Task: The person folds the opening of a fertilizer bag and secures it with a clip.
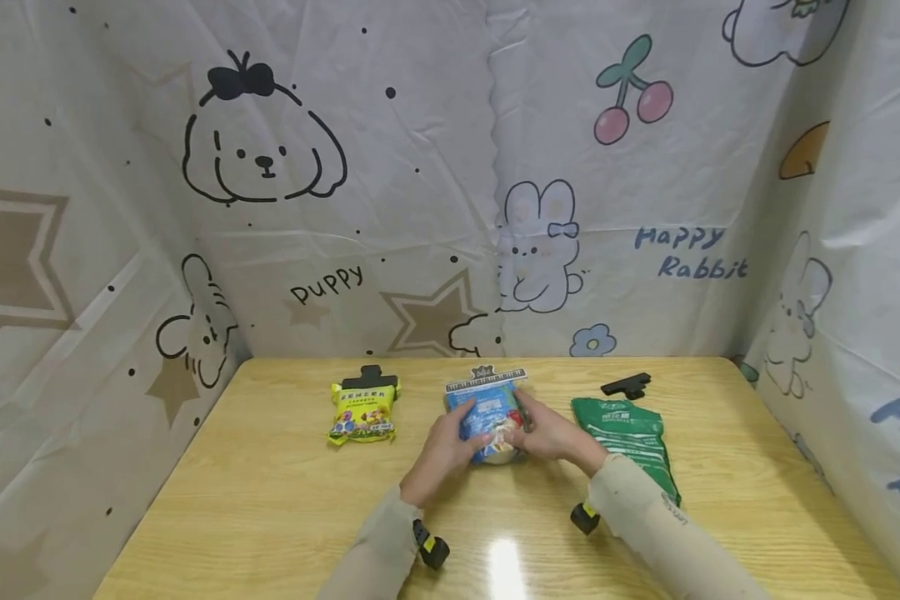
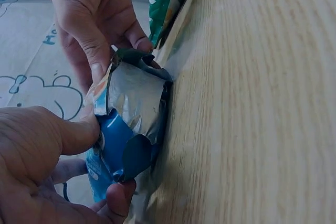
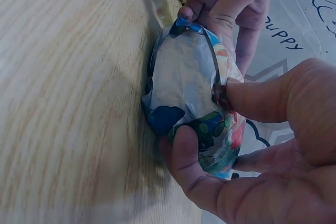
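A blue snack bag (image 1: 489, 412) stands in the middle of the table, between both hands. Across its far end runs a pale, dark-striped sealing clip (image 1: 485, 380). My left hand (image 1: 450, 442) grips the bag's left side, thumb on the printed front. On the opposite side my right hand (image 1: 551, 431) holds it the same way, thumb near the lower front. Both wrist views show the bag's silvery folded bottom (image 2: 137, 95), with fingertips at its corner flaps. The bag's back is hidden.
To the left lies a yellow bag (image 1: 364, 412) with a black clip (image 1: 371, 377) on its top. A green bag (image 1: 622, 437) lies at the right, partly behind the right forearm, with a loose black clip (image 1: 627, 386) beyond it. Printed cloth (image 1: 420, 167) surrounds the wooden table (image 1: 255, 483).
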